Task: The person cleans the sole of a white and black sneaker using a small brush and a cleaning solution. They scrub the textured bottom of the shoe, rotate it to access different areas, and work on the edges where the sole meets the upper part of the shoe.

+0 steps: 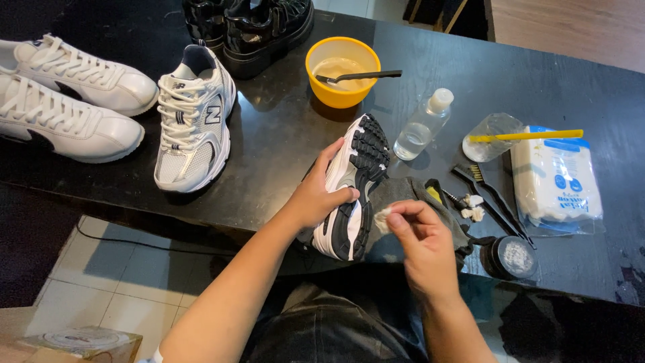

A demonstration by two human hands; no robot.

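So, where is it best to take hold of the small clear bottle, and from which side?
Grip the clear bottle around its middle body, coming from above. It lies tilted on the table, white cap away, sides free; the yellow bowl is close on its left.

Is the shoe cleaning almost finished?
Partly, it seems. The white mesh sneaker stands upright, looking clean. The left hand tilts the black-and-white soled sneaker; the right hand pinches a white cotton wad. Its sole seems left.
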